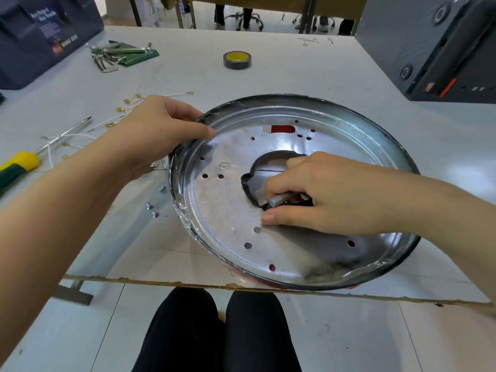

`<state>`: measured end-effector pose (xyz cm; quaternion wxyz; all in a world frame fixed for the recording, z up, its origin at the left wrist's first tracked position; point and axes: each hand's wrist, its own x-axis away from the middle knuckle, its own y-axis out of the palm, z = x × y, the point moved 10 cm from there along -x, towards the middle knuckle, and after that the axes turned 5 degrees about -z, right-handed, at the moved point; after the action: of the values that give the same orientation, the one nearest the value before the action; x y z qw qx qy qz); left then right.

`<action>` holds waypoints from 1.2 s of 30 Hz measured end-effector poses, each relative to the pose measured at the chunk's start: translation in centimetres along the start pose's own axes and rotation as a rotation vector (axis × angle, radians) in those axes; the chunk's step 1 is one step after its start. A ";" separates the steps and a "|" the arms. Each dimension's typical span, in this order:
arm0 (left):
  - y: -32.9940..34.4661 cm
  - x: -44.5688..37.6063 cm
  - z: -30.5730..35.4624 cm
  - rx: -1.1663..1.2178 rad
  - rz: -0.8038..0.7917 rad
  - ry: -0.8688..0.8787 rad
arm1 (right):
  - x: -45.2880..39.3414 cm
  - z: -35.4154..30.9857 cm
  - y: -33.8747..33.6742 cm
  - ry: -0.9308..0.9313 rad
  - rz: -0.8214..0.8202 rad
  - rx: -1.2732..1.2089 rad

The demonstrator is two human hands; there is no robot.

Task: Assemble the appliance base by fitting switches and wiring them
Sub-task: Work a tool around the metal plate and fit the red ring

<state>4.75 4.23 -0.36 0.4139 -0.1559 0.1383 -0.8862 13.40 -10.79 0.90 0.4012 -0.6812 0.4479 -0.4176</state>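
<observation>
A round shiny metal appliance base [228, 210] with several small holes and a black-edged central opening lies at the table's near edge. My left hand [155, 130] grips its far left rim, thumb inside the rim. My right hand [303, 194] reaches into the central opening and pinches a small grey metal part [279, 201] at the opening's lower edge. White wires with brass terminals [126, 106] lie spread on the table behind my left hand. Most of the grey part is hidden under my fingers.
A yellow-and-green screwdriver [21, 162] lies at the left. Loose screws [151, 209] sit beside the base's left rim. A tape roll [237, 59] and green pouches with metal pieces [120, 55] lie farther back. A dark box [40, 36] and a black case [434, 44] flank the table.
</observation>
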 end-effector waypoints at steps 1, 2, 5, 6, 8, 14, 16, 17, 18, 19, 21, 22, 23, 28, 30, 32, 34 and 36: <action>0.0 0.0 0.0 -0.005 0.001 -0.001 | 0.0 0.0 0.0 -0.004 0.001 -0.001; 0.0 0.0 0.0 -0.009 0.003 -0.001 | 0.0 -0.1 0.0 -0.008 0.001 -0.001; 0.0 0.1 0.0 -0.007 0.002 0.001 | -0.2 -0.1 0.1 -0.007 -0.007 0.012; -0.1 0.1 0.0 -0.008 0.007 0.002 | -0.2 -0.1 0.1 -0.007 -0.007 0.019; -0.2 0.1 0.0 -0.013 0.015 0.002 | -0.3 -0.1 0.2 -0.011 -0.003 0.020; 0.1 0.1 0.2 -0.008 -0.012 -0.008 | -0.2 0.4 0.3 -0.007 -0.007 0.004; 0.1 0.0 0.2 -0.023 -0.008 -0.007 | -0.2 0.6 0.3 0.001 -0.008 -0.003; 0.1 0.0 0.2 -0.033 -0.007 -0.005 | -0.2 0.6 0.3 0.001 -0.008 -0.008; 0.0 -0.1 0.2 -0.040 -0.009 -0.003 | -0.2 0.6 0.2 -0.001 -0.008 -0.013; 0.0 -0.2 0.2 -0.045 -0.012 0.000 | -0.2 0.5 0.2 -0.002 -0.010 -0.016; -0.1 -0.4 0.1 -0.062 -0.016 0.013 | -0.2 0.5 0.2 -0.003 -0.017 -0.016; -0.1 -0.5 0.1 -0.074 -0.013 0.022 | -0.2 0.6 0.3 0.000 -0.022 -0.010; -0.1 -0.6 0.2 -0.082 -0.012 0.031 | -0.2 0.6 0.3 0.003 -0.031 -0.002; 0.0 -0.5 0.1 -0.066 -0.037 0.031 | -0.4 0.7 0.6 0.009 -0.052 0.020; -0.1 -0.6 0.1 -0.084 -0.041 0.040 | -0.3 0.6 0.7 0.005 -0.057 0.027; -0.1 -0.5 0.2 -0.086 -0.040 0.048 | -0.3 0.6 0.7 0.002 -0.062 0.023; -0.2 -0.5 0.2 -0.079 -0.040 0.045 | -0.4 0.5 0.6 -0.014 -0.048 0.034; 0.0 -0.4 0.2 -0.067 -0.054 0.041 | -0.3 0.4 0.4 -0.023 -0.026 0.032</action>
<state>5.08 4.48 -0.19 0.3814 -0.1553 0.1722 -0.8949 13.55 -10.51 0.37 0.4117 -0.6854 0.4276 -0.4218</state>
